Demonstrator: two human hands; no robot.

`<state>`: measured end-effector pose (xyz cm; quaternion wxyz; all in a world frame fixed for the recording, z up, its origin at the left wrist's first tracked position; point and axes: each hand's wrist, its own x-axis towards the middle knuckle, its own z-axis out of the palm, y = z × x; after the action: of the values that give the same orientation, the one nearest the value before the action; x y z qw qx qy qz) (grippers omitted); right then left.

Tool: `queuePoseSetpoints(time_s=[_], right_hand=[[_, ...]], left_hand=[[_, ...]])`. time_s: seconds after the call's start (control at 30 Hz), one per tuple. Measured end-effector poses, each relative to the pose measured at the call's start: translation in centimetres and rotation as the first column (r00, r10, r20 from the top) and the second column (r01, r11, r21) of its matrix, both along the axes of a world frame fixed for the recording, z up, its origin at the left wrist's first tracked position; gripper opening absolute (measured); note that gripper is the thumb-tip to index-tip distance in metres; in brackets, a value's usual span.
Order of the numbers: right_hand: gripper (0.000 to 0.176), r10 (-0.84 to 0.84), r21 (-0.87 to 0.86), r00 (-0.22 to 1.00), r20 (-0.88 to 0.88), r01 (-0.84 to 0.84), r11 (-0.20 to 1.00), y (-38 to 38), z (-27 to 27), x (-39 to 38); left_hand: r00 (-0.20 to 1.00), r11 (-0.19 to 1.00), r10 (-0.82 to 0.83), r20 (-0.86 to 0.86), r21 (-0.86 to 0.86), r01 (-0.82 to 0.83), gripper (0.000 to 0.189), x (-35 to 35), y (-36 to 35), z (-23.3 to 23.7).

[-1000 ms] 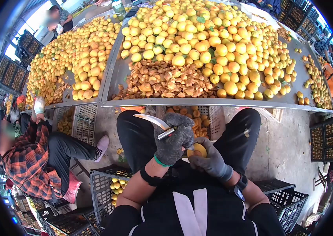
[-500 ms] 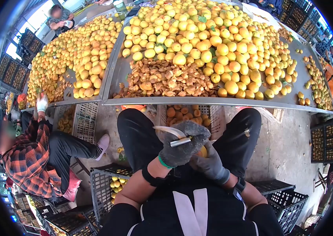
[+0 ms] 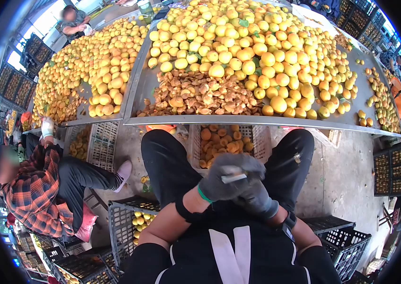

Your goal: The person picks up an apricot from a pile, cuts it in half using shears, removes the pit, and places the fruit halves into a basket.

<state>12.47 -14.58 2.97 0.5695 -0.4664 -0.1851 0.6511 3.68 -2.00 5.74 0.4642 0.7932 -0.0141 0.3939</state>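
Where a co-worker [image 3: 35, 199] sits, far left: knees toward the worktop, a white-gloved hand [image 3: 47, 127] just beside its edge; its contents cannot be told.
Left worktop section [image 3: 85, 92]: metal, bearing yellow fruit [image 3: 110, 75]; a raised strip divides it from the next section, presumably to stop fruit rolling across.
Black crate [image 3: 120, 232]: on the floor at the person's left side with fruit inside, probably for a short reach.
Brown heap [image 3: 210, 94]: pits or scraps, too small to tell, lying along the near rail, in front of the whole fruit.
Pale crate [image 3: 263, 142]: fruit halves [image 3: 221, 142], between the knees and partly under the rail, likely to keep them close.
Left hand [image 3: 231, 175]: closed round a short metal tool [image 3: 234, 178], blurred; the full grip would steady it.
Right hand [image 3: 257, 199]: against the left hand and partly beneath it, fingers apparently curled; opening and contents hidden.
Whole fruit [image 3: 276, 57]: mounded on the right worktop section.
Room: concrete floor [image 3: 333, 180]; stacked crates [image 3: 392, 165] at far right.
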Motion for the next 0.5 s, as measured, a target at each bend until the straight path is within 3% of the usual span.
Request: queuePoseSetpoints(time_s=[0.03,0.07,0.1,0.13,0.17,0.23,0.37,0.43,0.5], right_hand=[[0.039,-0.01,-0.04,0.993,-0.119,0.005,0.999,0.0,0.2,0.1],[0.041,-0.016,0.11,0.992,0.127,0.002,0.994,0.2,-0.2,-0.2],[0.041,-0.02,0.112,0.992,0.127,0.006,0.994,0.3,-0.1,-0.3],[0.041,-0.017,0.035,1.0,0.014,0.017,0.999,0.3,0.2,-0.3],[0.04,-0.022,-0.043,0.995,-0.098,0.018,0.999,0.3,0.5,-0.2],[0.041,-0.011,-0.037,0.995,-0.096,0.007,0.999,0.2,0.4,-0.2],[0.043,0.02,-0.033,0.991,-0.133,-0.024,0.999,0.2,0.8,-0.2],[0.044,0.033,-0.038,0.994,-0.109,-0.037,0.999,0.2,0.4,0.1],[0.044,0.046,-0.038,0.996,-0.08,-0.049,0.998,0.1,0.3,0.2]], left_hand=[[1.0,1.0,-0.001,0.0,0.001,0.001,0.015,-0.5,0.1,-0.1],[0.999,0.856,-0.042,0.017,-0.516,0.045,0.015,-1.2,0.3,-0.4],[0.996,0.462,-0.073,0.05,-0.883,0.078,0.015,-1.5,0.4,-0.7],[0.987,0.363,-0.069,0.148,-0.917,0.163,0.016,-1.3,0.4,-1.4],[0.986,0.361,-0.075,0.148,-0.918,0.165,0.016,-1.2,0.3,-1.2],[0.999,0.623,0.016,0.048,-0.782,0.027,0.016,-1.4,-0.1,-0.4],[0.999,0.556,0.01,0.053,-0.83,0.039,0.019,-1.6,0.0,-0.7],[0.995,0.911,0.072,-0.07,-0.401,-0.094,0.019,-1.4,0.0,-0.5],[0.993,0.898,0.089,-0.078,-0.424,-0.114,0.019,-1.5,-0.2,0.2]])
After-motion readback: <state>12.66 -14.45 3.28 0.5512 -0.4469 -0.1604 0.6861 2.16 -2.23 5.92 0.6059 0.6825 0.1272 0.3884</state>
